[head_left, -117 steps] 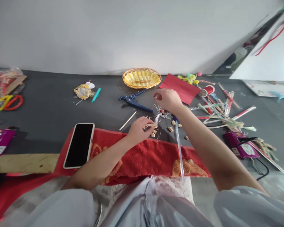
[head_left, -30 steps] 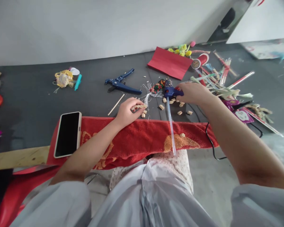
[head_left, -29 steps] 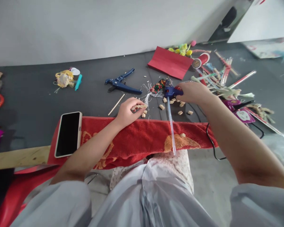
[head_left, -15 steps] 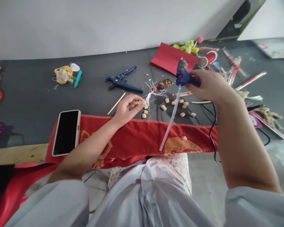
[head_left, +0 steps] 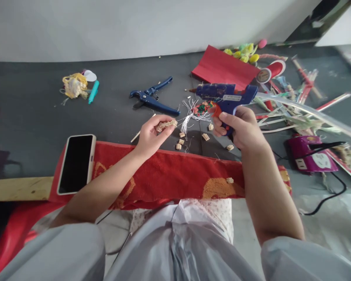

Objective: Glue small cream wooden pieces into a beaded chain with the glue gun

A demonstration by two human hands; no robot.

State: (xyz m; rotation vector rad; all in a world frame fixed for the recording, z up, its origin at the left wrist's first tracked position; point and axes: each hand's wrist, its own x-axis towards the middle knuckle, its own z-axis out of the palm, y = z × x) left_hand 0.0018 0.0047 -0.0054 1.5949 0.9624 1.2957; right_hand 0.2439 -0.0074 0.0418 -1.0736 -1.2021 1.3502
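My right hand (head_left: 242, 128) is wrapped round the grip of a blue hot glue gun (head_left: 224, 95), held level with its nozzle pointing left. A clear glue stick (head_left: 310, 111) juts out of its back toward the right. My left hand (head_left: 152, 134) pinches a small row of tan wooden pieces (head_left: 166, 125), lifted just above the dark mat. A tuft of white threads (head_left: 190, 115) lies between the hands. Several loose wooden bits (head_left: 204, 136) are scattered on the mat under the gun.
A red towel (head_left: 169, 177) lies along the near edge, with a phone (head_left: 75, 163) on its left end. Blue pliers (head_left: 152, 97), a red paper sheet (head_left: 225, 68), a tape roll (head_left: 270, 71), a purple power strip (head_left: 311, 158) with black cord, and a pile of straws (head_left: 298, 113) sit on the dark mat (head_left: 32, 117).
My right hand picked the glue gun up from the mat and turned it so the nozzle points left at the pieces. My left hand lifted the wooden row slightly.
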